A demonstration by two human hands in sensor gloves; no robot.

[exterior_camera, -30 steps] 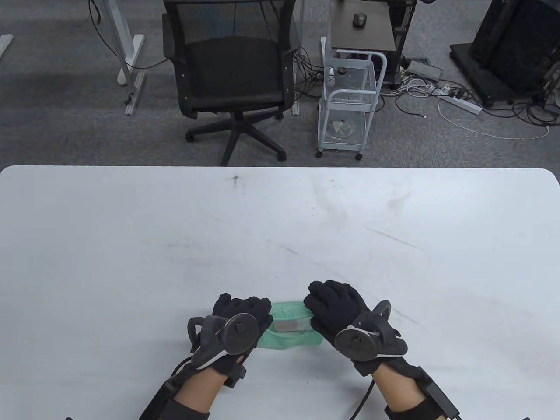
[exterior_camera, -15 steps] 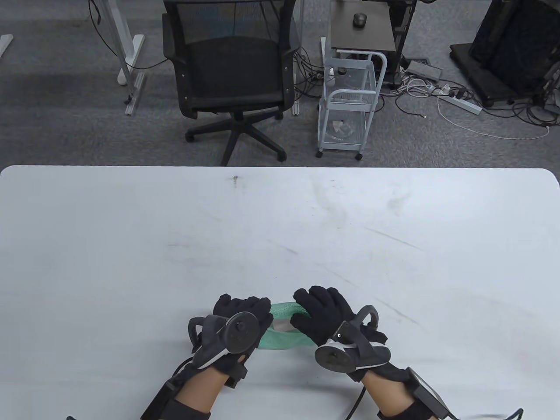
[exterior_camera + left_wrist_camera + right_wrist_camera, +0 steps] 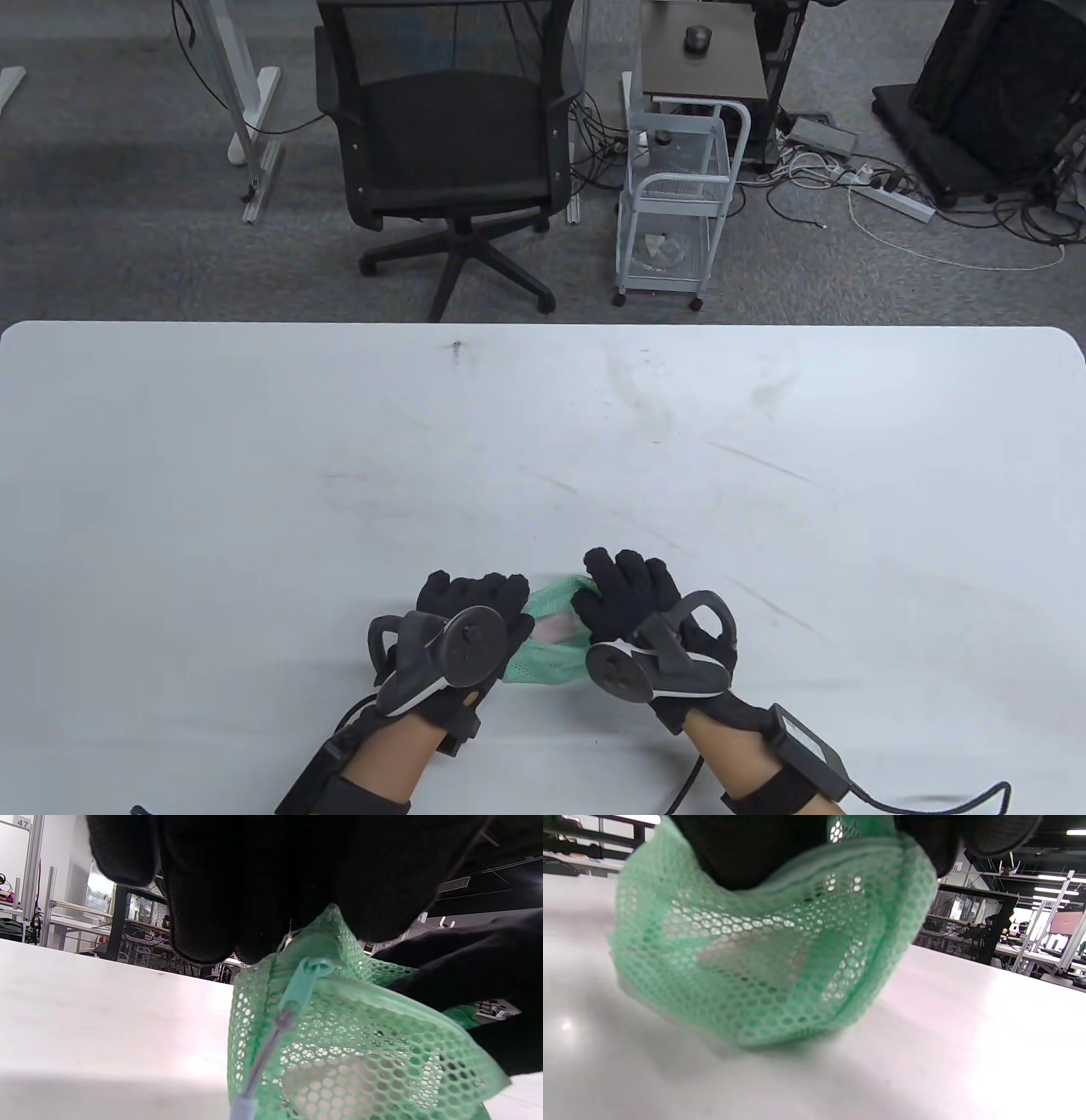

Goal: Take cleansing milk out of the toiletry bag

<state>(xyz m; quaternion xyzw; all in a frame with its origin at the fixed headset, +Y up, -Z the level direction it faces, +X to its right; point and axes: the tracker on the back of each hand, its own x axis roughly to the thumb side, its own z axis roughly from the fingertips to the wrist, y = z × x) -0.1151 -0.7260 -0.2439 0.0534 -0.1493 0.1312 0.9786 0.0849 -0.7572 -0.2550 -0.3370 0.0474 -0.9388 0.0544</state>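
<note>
A green mesh toiletry bag (image 3: 547, 658) lies on the white table (image 3: 543, 458) near the front edge, between my hands. My left hand (image 3: 475, 607) grips its left end; in the left wrist view the fingers (image 3: 254, 878) pinch the mesh (image 3: 339, 1035) above the green zipper pull (image 3: 303, 984). My right hand (image 3: 624, 594) is at the bag's right end with its fingers over the opening; in the right wrist view they reach into the bag (image 3: 763, 955). A pale pinkish item (image 3: 557, 626), probably the cleansing milk, shows inside through the mesh (image 3: 755, 959).
Beyond the table's far edge stand a black office chair (image 3: 450, 144), a white wire trolley (image 3: 679, 195) and cables on the floor. A cable (image 3: 933, 798) trails from my right wrist at the front edge.
My right hand has moved left and turned over the bag's right end, its fingers going into the opening. The bag has bunched up. My left hand has stayed put.
</note>
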